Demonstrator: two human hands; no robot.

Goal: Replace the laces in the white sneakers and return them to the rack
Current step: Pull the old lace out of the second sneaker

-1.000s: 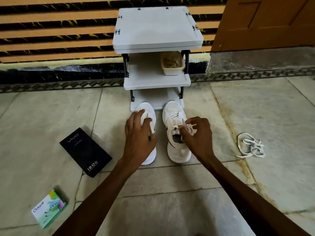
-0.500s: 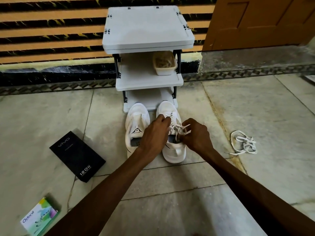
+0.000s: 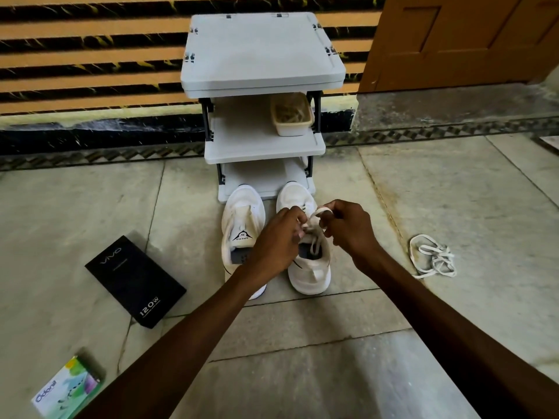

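At frame centre, before the rack (image 3: 263,52), the left hand (image 3: 272,240) and right hand (image 3: 351,231) work the lace (image 3: 316,219) of the right-of-frame white sneaker (image 3: 308,276), each grip pinching a strand: the lacing step, I judge. Next comes a steady, even pull. The hands hide where the strands cross, so tying or undoing is unclear.

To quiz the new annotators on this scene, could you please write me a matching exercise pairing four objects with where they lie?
Things: 1 black box; 2 loose lace; 3 beige tub; 4 green packet.
Places: A the rack's middle shelf; B floor, right of the sneakers; C floor, far left, nearest the person; D floor, just left of the sneakers.
Pairs: 1-D, 2-B, 3-A, 4-C.
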